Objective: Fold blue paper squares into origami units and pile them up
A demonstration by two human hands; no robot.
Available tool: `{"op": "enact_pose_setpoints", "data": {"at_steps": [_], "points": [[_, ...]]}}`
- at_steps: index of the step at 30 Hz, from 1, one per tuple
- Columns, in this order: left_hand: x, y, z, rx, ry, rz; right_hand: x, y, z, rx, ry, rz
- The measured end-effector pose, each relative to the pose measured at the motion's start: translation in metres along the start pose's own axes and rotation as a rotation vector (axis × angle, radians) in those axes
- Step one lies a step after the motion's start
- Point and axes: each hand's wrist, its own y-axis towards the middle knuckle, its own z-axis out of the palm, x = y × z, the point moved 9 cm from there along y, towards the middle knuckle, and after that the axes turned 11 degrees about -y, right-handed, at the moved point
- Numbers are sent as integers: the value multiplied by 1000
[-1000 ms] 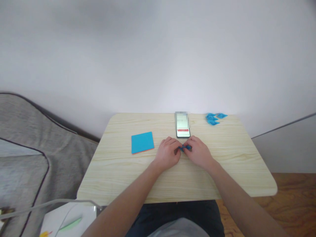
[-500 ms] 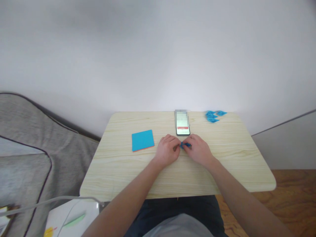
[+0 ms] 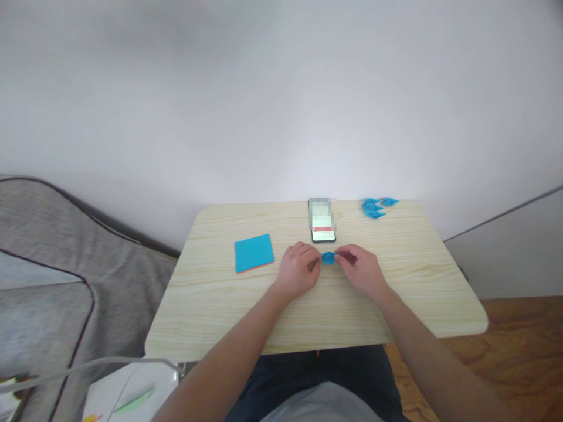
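Between my two hands a small blue folded paper piece (image 3: pixel 328 258) lies just above the table, wide in the middle and narrowing at its ends. My left hand (image 3: pixel 299 266) pinches its left end, fingers curled. At the right end, the thumb and forefinger of my right hand (image 3: pixel 361 268) close on its tip. Several similar blue folded paper pieces (image 3: pixel 372 208) lie together at the table's back right. To the left of my hands rests a stack of square paper (image 3: pixel 254 253), blue on top with a reddish edge below.
A phone (image 3: pixel 323 221) with a lit screen lies behind my hands, near the white wall (image 3: pixel 281 105). The light wooden table (image 3: pixel 211 316) has rounded corners. On the left are a grey sofa (image 3: pixel 123 275), a cable (image 3: pixel 101 364) and a white surface (image 3: pixel 162 381).
My right hand has shifted slightly to the right, from the paper piece's body to its tip. More of the blue piece now shows. My left hand stays about where it was.
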Motion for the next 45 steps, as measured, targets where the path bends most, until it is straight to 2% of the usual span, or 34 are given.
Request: {"op": "enact_pose_setpoints", "data": {"at_steps": [8,17,22,32,41,45], "points": [[-3,0,2,19,-4,12,1,3,-2,-35,-19,-31],[2,0,4,14,-14,-20,23,-8,2,32,-109,-279],[4,1,5,24,-19,-29,23,-6,7,56,-153,-339],[4,2,6,39,-12,-37,26,-6,9,74,-180,-310],[1,2,5,47,-15,-26,17,-8,5,-17,-100,-227],[0,3,4,50,-12,-22,18,-5,5,-18,-78,-222]]}}
